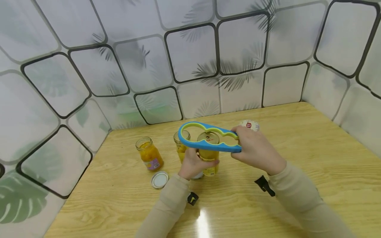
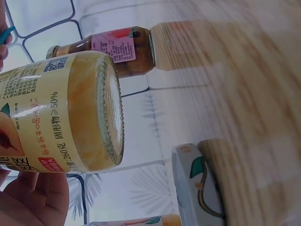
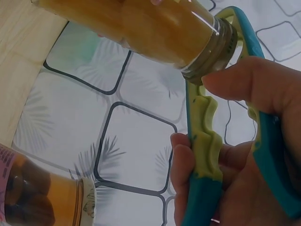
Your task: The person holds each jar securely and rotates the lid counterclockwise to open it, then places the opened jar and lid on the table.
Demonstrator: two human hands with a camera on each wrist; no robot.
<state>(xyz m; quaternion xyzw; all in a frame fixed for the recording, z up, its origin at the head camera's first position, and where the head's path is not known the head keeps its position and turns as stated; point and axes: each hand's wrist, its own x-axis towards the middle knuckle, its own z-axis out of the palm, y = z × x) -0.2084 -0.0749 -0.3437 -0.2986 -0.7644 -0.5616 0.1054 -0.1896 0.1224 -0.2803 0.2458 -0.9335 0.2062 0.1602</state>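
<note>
My left hand (image 1: 193, 163) grips a glass jar of yellow fruit (image 1: 208, 155) with a yellow label and a gold lid. In the left wrist view the jar (image 2: 89, 113) is raised, its base off the table. A blue and green jar opener (image 1: 196, 144) is held by its handles in my right hand (image 1: 256, 148). Its scalloped loop lies around the top of the jar. Seen from the right wrist, the opener (image 3: 204, 141) has its arms either side of the lid (image 3: 214, 54), and my right thumb reaches to the lid's edge.
An open jar of orange fruit (image 1: 150, 155) stands at the left, with a loose lid (image 1: 159, 179) before it. Another open jar (image 1: 181, 136) is partly behind the opener. A second lid (image 2: 188, 181) lies near my left hand. A jar of dark round fruit (image 3: 37, 188) stands behind my right hand.
</note>
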